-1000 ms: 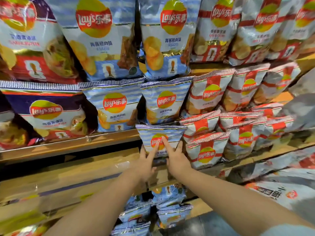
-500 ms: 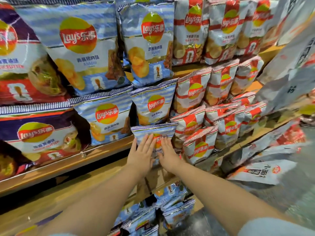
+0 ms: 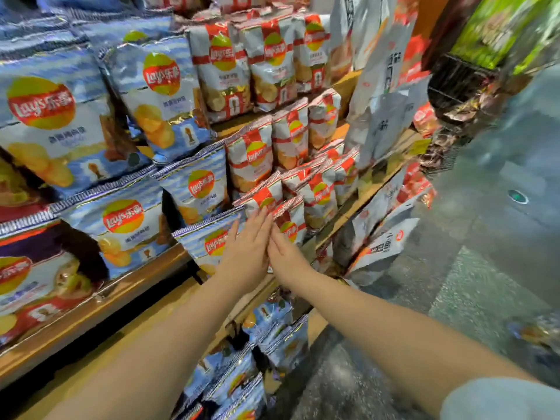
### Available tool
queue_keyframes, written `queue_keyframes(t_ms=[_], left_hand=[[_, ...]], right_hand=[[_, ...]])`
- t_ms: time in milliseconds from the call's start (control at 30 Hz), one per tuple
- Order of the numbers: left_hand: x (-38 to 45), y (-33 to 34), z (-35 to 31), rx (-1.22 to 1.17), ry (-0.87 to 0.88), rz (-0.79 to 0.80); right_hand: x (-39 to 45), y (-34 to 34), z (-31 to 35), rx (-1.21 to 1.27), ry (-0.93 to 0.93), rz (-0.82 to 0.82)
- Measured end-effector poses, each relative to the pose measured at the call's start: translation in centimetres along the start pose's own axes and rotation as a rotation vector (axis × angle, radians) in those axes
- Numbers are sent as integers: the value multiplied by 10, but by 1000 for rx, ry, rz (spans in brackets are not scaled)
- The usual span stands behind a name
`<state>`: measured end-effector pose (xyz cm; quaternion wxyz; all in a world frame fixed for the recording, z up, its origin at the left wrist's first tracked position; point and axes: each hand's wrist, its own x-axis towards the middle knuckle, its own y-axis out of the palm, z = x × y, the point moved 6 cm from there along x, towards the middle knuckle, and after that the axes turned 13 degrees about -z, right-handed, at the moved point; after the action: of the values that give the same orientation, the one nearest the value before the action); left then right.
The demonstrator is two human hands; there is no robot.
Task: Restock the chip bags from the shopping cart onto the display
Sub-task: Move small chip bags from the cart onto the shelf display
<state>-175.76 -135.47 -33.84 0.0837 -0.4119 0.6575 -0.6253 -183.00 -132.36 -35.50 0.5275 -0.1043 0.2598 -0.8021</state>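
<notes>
My left hand [image 3: 247, 253] lies flat, fingers straight and together, pressed against the front of a small blue chip bag [image 3: 209, 242] at the shelf's edge; it grips nothing. My right hand [image 3: 283, 253] is just beside it, also flat with fingers extended, its edge touching the left hand, fingertips against a small red-and-white chip bag [image 3: 289, 221]. Neither hand closes on anything.

The blue bag stands upright at the front of a wooden shelf [image 3: 145, 277], just right of a larger blue bag [image 3: 121, 225]. Behind and above it are more rows of blue bags [image 3: 194, 183], and to their right stacked red-and-white bags [image 3: 318, 189] fill the tiers up to the top. Purple-and-red bags [image 3: 27, 283] sit at the far left. Below the shelf, more blue bags [image 3: 272, 328] lean in a lower tier.

Grey-white packets [image 3: 381, 241] hang off the display's right end. The floor [image 3: 485, 283] is grey speckled stone; a dark wire rack [image 3: 454, 83] stands further back, blurred. A pale sleeve [image 3: 500, 401] shows at my right arm.
</notes>
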Motion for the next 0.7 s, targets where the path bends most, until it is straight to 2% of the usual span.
queue_keyframes(t_ms=[167, 367, 600, 700], left_hand=[[25, -28, -84, -88, 186, -28], [25, -25, -218, -5, 383, 158], [-6, -8, -433, -179, 647, 188], [-24, -6, -519, -282, 739, 170]], right_hand=[[-33, -82, -15, -30, -24, -159], [-111, -202, -64, -5, 55, -344], [-250, -361, -148, -58, 159, -608], [-311, -421, -181, -95, 205, -666]])
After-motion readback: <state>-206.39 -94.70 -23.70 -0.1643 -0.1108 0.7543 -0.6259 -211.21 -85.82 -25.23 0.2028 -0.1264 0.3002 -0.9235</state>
